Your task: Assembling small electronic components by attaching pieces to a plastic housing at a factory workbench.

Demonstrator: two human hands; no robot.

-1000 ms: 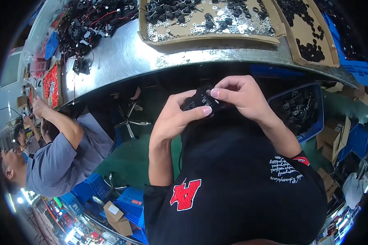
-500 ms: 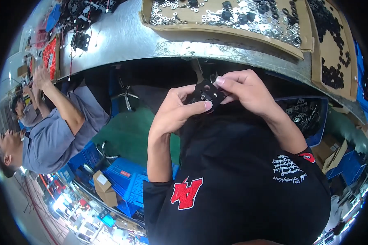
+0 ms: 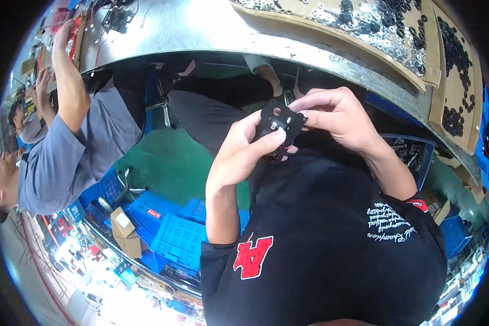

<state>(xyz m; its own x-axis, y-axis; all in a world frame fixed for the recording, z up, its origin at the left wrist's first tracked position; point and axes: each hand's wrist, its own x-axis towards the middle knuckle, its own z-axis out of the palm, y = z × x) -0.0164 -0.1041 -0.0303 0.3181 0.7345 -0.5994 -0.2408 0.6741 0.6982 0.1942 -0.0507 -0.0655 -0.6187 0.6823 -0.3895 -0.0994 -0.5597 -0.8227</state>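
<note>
Left hand (image 3: pixel 239 153) gripping black part (image 3: pixel 289 126) | right hand (image 3: pixel 345 124): hold unclear | bench (image 3: pixel 201 33) ahead | crates (image 3: pixel 183 239) left

from here the left hand (image 3: pixel 238 153) covers part of the black piece (image 3: pixel 281 120) (fine detail too small to tell); the cardboard tray (image 3: pixel 432 60) is cut off above.

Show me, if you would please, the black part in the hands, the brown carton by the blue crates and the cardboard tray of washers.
Black part (image 3: pixel 292 129): head view, flat face.
Brown carton (image 3: pixel 125 233): head view, near its middle.
Cardboard tray (image 3: pixel 432 55): head view, right-hand rim.
</note>
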